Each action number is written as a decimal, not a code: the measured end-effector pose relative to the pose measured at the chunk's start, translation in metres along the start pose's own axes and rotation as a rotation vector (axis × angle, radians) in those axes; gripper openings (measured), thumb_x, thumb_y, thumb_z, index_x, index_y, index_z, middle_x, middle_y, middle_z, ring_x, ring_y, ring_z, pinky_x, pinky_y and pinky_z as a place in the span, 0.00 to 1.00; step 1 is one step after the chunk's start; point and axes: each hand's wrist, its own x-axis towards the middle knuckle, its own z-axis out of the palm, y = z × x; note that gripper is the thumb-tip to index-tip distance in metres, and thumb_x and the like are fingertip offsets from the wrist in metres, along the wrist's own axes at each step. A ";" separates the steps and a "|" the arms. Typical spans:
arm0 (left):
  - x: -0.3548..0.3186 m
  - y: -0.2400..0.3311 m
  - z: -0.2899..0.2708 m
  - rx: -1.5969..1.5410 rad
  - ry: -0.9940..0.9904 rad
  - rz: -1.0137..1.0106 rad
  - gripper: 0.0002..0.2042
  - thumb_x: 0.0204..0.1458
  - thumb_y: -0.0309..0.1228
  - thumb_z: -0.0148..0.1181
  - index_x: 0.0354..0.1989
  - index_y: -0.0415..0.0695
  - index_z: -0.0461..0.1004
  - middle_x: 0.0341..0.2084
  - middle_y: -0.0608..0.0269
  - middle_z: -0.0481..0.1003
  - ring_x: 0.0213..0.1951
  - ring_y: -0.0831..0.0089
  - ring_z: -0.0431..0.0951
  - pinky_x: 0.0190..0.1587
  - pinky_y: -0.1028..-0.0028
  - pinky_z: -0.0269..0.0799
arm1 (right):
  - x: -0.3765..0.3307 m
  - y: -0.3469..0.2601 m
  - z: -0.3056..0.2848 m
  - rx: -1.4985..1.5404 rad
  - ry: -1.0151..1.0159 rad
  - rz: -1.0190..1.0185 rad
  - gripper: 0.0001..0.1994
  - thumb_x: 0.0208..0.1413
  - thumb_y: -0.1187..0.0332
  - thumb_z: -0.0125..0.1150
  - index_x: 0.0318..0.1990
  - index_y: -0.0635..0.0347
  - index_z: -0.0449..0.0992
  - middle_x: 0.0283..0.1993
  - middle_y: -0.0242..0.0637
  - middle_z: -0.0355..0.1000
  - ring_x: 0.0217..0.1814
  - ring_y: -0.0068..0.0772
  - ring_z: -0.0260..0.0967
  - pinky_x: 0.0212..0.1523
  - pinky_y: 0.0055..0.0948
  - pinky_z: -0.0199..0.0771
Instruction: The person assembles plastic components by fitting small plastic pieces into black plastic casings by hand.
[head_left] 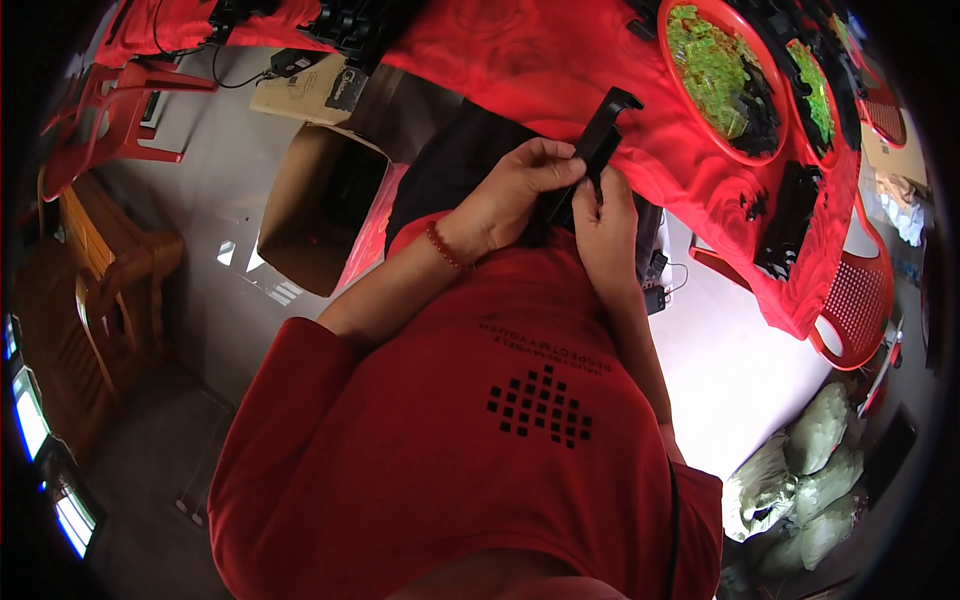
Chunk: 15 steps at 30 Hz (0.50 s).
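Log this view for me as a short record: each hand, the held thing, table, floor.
Left hand: gripping the black part, thumb across it
Right hand: holding the same part lower down, some fingers hidden
Held thing: long, narrow, tilted, hooked upper end
Table: red cloth; red basin of green pieces and black pieces
Floor: open cardboard box at left; pale bags at lower right

The person is wearing a red shirt [430, 450], its loose sleeves [268, 430] ending near the elbows. A stepped cluster of small black squares [539, 405] is marking the front, with fine dark lettering [545, 345] running nearer the hem. A red beaded bracelet [438, 247] is encircling the left wrist [470, 235]; a dark lower garment [450, 160] is covering the lap.
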 end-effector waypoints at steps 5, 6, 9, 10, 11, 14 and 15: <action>-0.003 -0.003 0.004 0.269 0.040 0.155 0.15 0.55 0.27 0.64 0.49 0.38 0.70 0.41 0.63 0.74 0.46 0.75 0.74 0.52 0.76 0.70 | 0.001 -0.019 0.002 0.073 0.138 0.062 0.15 0.54 0.79 0.60 0.50 0.65 0.70 0.38 0.38 0.65 0.28 0.25 0.64 0.30 0.25 0.66; -0.003 -0.004 0.004 0.310 0.047 0.190 0.15 0.55 0.27 0.64 0.49 0.37 0.70 0.41 0.62 0.74 0.46 0.75 0.74 0.52 0.76 0.69 | 0.001 -0.025 0.001 0.079 0.218 0.010 0.19 0.52 0.80 0.61 0.53 0.64 0.71 0.42 0.37 0.64 0.27 0.22 0.63 0.29 0.24 0.65; -0.002 -0.006 0.001 0.370 0.050 0.235 0.16 0.56 0.28 0.64 0.49 0.36 0.69 0.42 0.61 0.73 0.46 0.75 0.73 0.53 0.76 0.68 | 0.000 -0.024 -0.004 0.030 0.134 0.050 0.22 0.50 0.80 0.62 0.55 0.61 0.69 0.47 0.43 0.62 0.31 0.32 0.68 0.34 0.32 0.72; -0.001 -0.006 0.001 0.384 0.047 0.247 0.16 0.56 0.28 0.63 0.49 0.36 0.69 0.42 0.61 0.73 0.46 0.76 0.73 0.53 0.76 0.68 | 0.000 -0.023 -0.004 0.029 0.139 0.051 0.22 0.50 0.80 0.62 0.55 0.61 0.69 0.47 0.43 0.62 0.31 0.32 0.68 0.34 0.32 0.72; -0.001 -0.007 0.001 0.387 0.043 0.246 0.16 0.56 0.28 0.63 0.49 0.36 0.69 0.42 0.61 0.73 0.46 0.76 0.73 0.53 0.76 0.68 | 0.000 -0.021 -0.002 0.037 0.136 0.013 0.22 0.50 0.80 0.62 0.54 0.61 0.69 0.46 0.43 0.62 0.30 0.32 0.67 0.33 0.31 0.71; -0.002 -0.006 0.006 0.441 0.000 0.281 0.16 0.56 0.28 0.63 0.50 0.36 0.69 0.42 0.62 0.74 0.47 0.76 0.73 0.53 0.77 0.68 | 0.000 -0.012 0.002 0.042 0.164 -0.072 0.21 0.49 0.81 0.63 0.53 0.60 0.70 0.45 0.42 0.62 0.27 0.31 0.65 0.32 0.30 0.70; -0.002 -0.007 0.005 0.430 -0.010 0.290 0.15 0.56 0.28 0.62 0.49 0.36 0.70 0.42 0.62 0.74 0.46 0.77 0.73 0.52 0.77 0.68 | -0.001 -0.014 0.002 0.060 0.166 -0.028 0.21 0.49 0.81 0.63 0.52 0.60 0.71 0.45 0.42 0.62 0.28 0.30 0.65 0.32 0.29 0.70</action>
